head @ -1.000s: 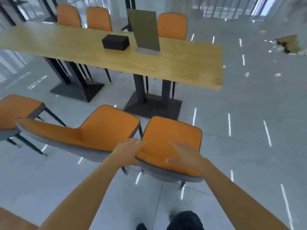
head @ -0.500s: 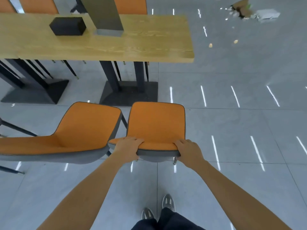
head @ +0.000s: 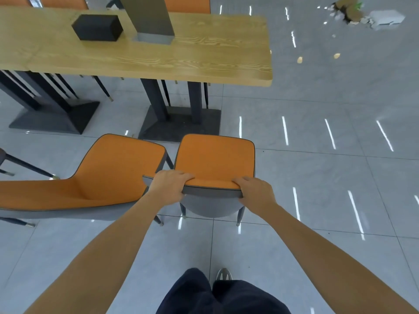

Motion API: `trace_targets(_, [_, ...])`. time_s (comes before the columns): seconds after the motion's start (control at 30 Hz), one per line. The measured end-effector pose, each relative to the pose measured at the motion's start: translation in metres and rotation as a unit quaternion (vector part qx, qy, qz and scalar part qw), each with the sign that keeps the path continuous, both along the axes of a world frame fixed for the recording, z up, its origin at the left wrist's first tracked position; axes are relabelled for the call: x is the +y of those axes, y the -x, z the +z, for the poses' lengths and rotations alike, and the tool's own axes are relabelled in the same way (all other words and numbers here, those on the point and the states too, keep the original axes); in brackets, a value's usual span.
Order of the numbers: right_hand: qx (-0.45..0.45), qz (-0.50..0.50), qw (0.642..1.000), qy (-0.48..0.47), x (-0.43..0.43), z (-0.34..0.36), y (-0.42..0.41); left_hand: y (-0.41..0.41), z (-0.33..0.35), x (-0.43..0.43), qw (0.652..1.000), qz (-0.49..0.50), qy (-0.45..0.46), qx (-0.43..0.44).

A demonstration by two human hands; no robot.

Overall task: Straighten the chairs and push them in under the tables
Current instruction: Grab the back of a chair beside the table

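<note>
- Orange chair [head: 214,158] with a grey shell stood on the grey tiled floor [head: 328,182] in front of you, its seat facing the wooden worktop [head: 158,57] but still clear of it, just short of the dark pedestal base [head: 179,125].
- Your left hand [head: 170,185] was clenched over the left end of the backrest's top edge, fingers curled onto the orange side.
- Your right hand [head: 255,193] gripped the right end of the same edge in the same way.
- A second orange chair [head: 108,173] sat just beside the first on its left, turned askew, with its seat corner close to your left hand.
- On the worktop you had a black box [head: 97,27] near the far left and a grey upright stand [head: 150,19] just beside it.
- More orange chair backs showed beyond the worktop's far edge.
- Debris [head: 362,15] lay on the floor far right.
</note>
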State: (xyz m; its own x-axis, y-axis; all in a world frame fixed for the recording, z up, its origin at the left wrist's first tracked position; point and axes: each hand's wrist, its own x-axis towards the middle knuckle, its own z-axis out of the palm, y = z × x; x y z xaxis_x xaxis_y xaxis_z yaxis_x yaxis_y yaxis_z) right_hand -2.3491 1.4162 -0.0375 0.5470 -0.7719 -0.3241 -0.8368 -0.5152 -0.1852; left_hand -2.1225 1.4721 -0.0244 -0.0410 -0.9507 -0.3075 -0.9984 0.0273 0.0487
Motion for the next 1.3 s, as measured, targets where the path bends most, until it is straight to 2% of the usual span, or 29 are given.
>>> trace_targets(0.4, [-0.029, 0.0, 0.999, 0.026, -0.04, 0.011, -0.008, -0.011, 0.001, -0.042, 1.0, -0.009, 0.02, 0.008])
trace_targets(0.7, [-0.024, 0.008, 0.999, 0.03, -0.04, -0.02, -0.028, -0.028, -0.028, -0.045, 1.0, 0.0, 0.004, -0.012])
trace_targets(1.3, [-0.001, 0.003, 0.999, 0.052, -0.154, -0.027, -0.08, -0.079, -0.028, -0.164, 1.0, -0.001, -0.016, -0.018])
